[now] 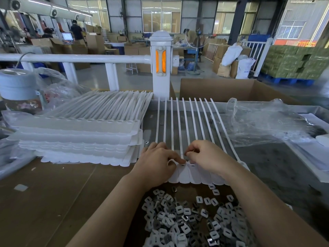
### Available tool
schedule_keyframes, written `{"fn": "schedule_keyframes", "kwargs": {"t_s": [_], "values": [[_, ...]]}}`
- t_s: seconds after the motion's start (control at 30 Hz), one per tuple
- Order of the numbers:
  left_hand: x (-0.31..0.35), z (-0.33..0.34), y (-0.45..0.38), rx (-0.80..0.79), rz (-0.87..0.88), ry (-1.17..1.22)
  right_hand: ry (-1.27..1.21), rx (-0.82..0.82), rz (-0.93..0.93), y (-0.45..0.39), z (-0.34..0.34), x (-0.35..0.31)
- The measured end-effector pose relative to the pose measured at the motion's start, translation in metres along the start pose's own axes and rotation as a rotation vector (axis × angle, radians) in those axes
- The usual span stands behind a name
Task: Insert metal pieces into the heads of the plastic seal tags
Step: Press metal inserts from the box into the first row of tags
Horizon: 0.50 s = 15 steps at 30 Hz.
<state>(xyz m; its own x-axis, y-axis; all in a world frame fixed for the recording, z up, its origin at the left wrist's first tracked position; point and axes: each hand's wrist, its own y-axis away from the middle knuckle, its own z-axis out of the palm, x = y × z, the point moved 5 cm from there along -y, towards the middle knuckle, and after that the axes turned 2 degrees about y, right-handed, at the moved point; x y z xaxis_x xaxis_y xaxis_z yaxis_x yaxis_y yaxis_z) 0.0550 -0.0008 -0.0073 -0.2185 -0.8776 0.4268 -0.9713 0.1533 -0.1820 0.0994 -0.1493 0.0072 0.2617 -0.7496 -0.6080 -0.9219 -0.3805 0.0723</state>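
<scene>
Your two hands meet at the centre of the frame over a joined strip of white plastic seal tags (185, 172) lying flat on the grey worktop (277, 157), its thin tails fanning up toward the top of the frame. Your left hand (157, 160) lies on the left end of the strip, fingers curled, its forefinger tip pressing down at a tag head beside a small dark slot. Your right hand (204, 154) sits just beside it, thumb and forefinger pinched together above the next head; what they pinch is too small to make out. The hands are nearly touching at the fingertips.

At the bottom centre, between your forearms, lies a loose heap of small white-and-metal slotted insert pieces (192, 220) on brown cardboard (53, 193).

Left of centre stands a tall stack of more white seal tag strips (80, 132). Crumpled clear plastic sheeting (263, 122) lies at right of centre, an open brown cardboard box (222, 90) behind it. A white railing post with an orange reflector (161, 61) rises at the top centre.
</scene>
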Motion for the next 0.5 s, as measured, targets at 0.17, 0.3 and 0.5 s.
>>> {"fn": "schedule_keyframes", "kwargs": {"t_s": [0.17, 0.3, 0.5], "values": [[-0.007, 0.001, 0.005, -0.033, -0.004, 0.098, -0.050, -0.056, -0.070, 0.007, -0.004, -0.008], [-0.014, -0.006, 0.006, 0.006, -0.047, 0.185, -0.048, -0.278, -0.235, 0.017, 0.002, -0.026], [-0.017, -0.008, 0.006, -0.003, -0.084, 0.189, 0.170, -0.445, -0.372, 0.025, 0.017, -0.042]]}}
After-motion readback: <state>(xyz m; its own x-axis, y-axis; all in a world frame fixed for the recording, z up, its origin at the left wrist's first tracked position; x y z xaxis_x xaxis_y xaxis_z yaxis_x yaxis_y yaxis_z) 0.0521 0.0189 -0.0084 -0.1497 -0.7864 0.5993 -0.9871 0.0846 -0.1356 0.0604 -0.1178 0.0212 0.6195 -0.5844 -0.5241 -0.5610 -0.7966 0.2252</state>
